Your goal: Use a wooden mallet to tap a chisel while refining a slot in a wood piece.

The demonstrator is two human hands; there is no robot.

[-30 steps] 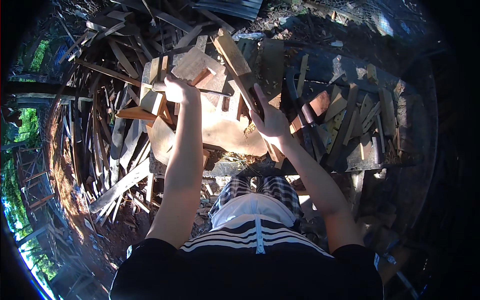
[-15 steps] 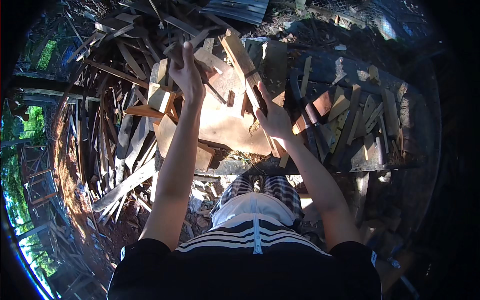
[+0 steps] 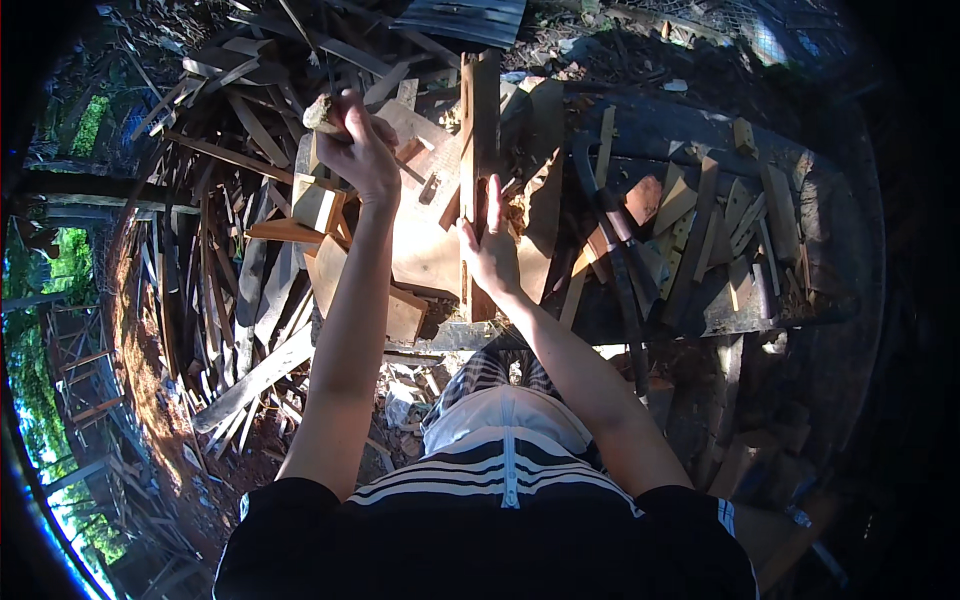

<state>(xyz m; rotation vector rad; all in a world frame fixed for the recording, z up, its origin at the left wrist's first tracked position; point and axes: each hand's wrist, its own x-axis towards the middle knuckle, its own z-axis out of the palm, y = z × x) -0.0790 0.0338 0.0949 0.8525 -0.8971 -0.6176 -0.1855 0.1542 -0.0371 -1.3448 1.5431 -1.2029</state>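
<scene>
My left hand (image 3: 362, 150) is closed round a tool with a thick wooden handle (image 3: 322, 116), its pale blunt end sticking out past the thumb. A thin dark shaft (image 3: 411, 173) comes out on the other side of the fist; its kind is not clear. My right hand (image 3: 492, 255) grips a long wooden beam (image 3: 484, 110), thumb on the left edge and index finger stretched along it. The beam points straight away from me, with one side sunlit. Under it lies a broad, brightly lit wooden board (image 3: 425, 262). Part of the beam is hidden by my hand.
Wood blocks (image 3: 318, 205) sit at the board's left. On the dark bench to the right lie a bow-shaped saw (image 3: 612, 215) and several offcuts (image 3: 705, 210). A large heap of scrap wood (image 3: 255, 250) fills the left side. Corrugated sheet (image 3: 462, 20) lies beyond.
The beam has turned from slanting away to the left to pointing straight ahead, and my right hand has moved left with it. My left hand has tilted, bringing the handle's pale end into view.
</scene>
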